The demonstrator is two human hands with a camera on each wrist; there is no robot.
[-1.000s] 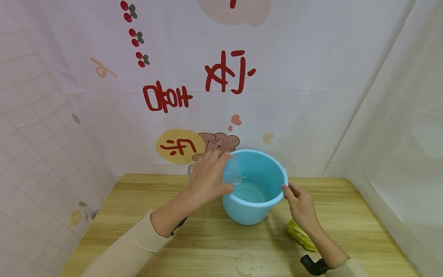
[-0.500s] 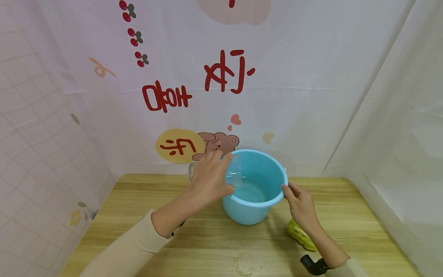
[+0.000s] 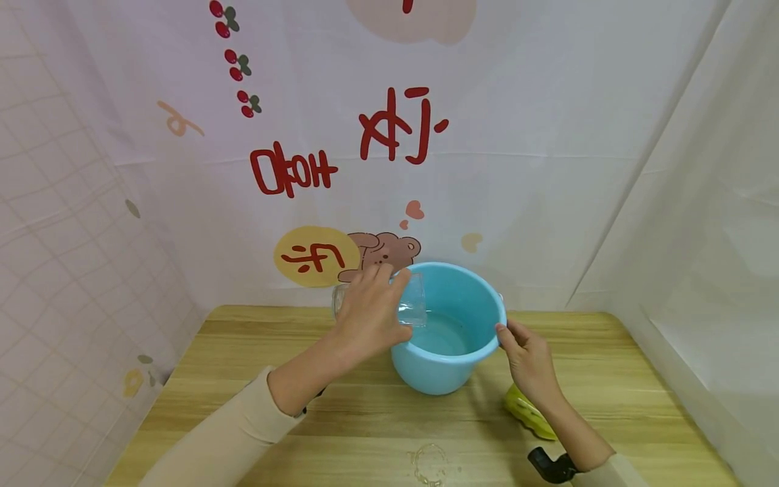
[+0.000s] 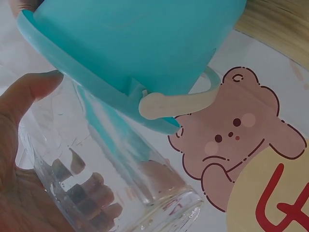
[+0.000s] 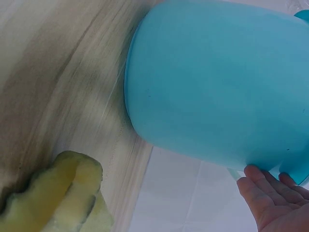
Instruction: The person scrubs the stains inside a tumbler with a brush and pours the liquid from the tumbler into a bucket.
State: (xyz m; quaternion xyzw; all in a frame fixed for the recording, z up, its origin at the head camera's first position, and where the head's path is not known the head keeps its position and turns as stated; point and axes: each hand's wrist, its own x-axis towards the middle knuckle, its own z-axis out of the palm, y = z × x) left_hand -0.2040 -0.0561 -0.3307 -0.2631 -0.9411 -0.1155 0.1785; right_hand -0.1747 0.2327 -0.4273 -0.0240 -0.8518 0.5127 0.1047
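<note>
A light blue bucket [image 3: 433, 377] stands on the wooden table, a little clear liquid on its bottom. My left hand [image 3: 368, 312] grips a clear glass [image 3: 412, 303] tipped on its side, its mouth over the bucket's left rim. In the left wrist view, fingers show through the wet wall of the glass [image 4: 128, 181], and the thumb lies close to the bucket rim [image 4: 77, 72]. My right hand [image 3: 531, 358] pinches the right side of the rim; in the right wrist view its fingers [image 5: 270, 186] rest against the bucket wall [image 5: 212, 87].
A yellow-green, ridged object [image 3: 528, 414] lies on the table by my right forearm, which partly covers it. Near the front edge is a wet ring [image 3: 429, 464]. A white printed cloth [image 3: 535, 223] hangs behind the table [image 3: 255, 379].
The glass has turned slightly in my left hand's grip, and the liquid seen in its mouth has lessened. Bucket and right hand stay where they were.
</note>
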